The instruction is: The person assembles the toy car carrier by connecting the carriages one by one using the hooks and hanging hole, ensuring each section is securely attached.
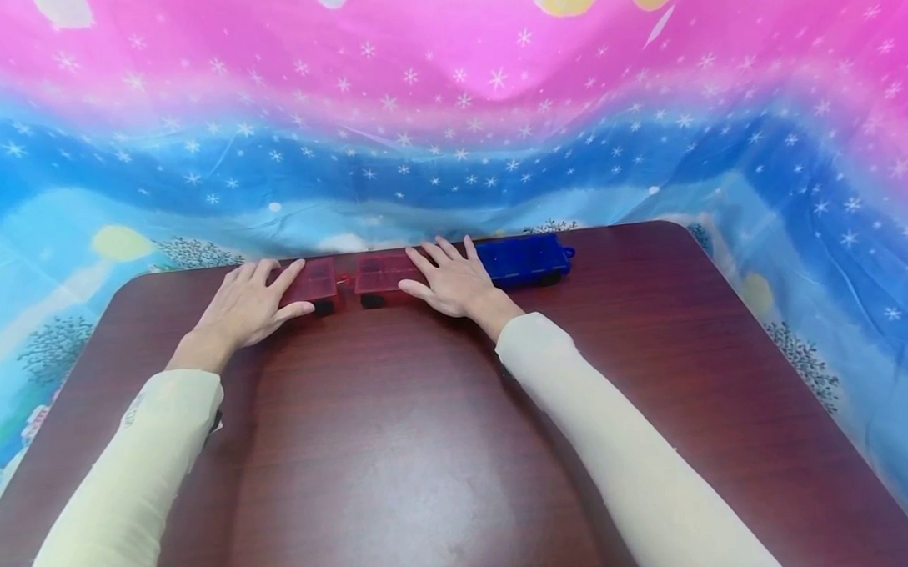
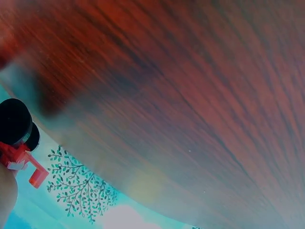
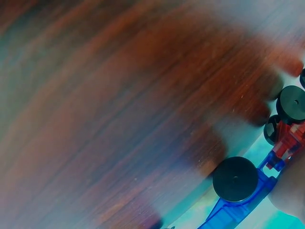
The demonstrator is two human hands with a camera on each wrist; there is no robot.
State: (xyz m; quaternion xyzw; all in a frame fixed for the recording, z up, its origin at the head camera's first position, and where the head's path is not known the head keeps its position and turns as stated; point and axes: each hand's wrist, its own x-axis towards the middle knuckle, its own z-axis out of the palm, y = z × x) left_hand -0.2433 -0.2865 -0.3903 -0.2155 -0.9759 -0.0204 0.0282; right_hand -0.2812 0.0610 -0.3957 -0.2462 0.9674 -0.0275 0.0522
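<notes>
Two see-through red toy cars on black wheels and a blue toy car (image 1: 524,260) stand in a row at the table's far edge. My left hand (image 1: 241,312) lies over the left red car (image 1: 317,278), fingers extended and thumb along its near side. With fingers spread, my right hand (image 1: 454,282) rests on the right end of the middle red car (image 1: 382,273), beside the blue one. A red coupling (image 1: 344,279) sits between the red cars. In the right wrist view, a blue hook (image 3: 272,162) meets a red coupling piece (image 3: 288,140). The left wrist view shows a red hook (image 2: 38,174) sticking out.
The cars stand on a dark wood-grain table (image 1: 399,435) with rounded corners. Behind it and along its sides hangs a pink and blue patterned cloth (image 1: 449,142). A small blue loop (image 1: 569,253) juts from the blue car's right end.
</notes>
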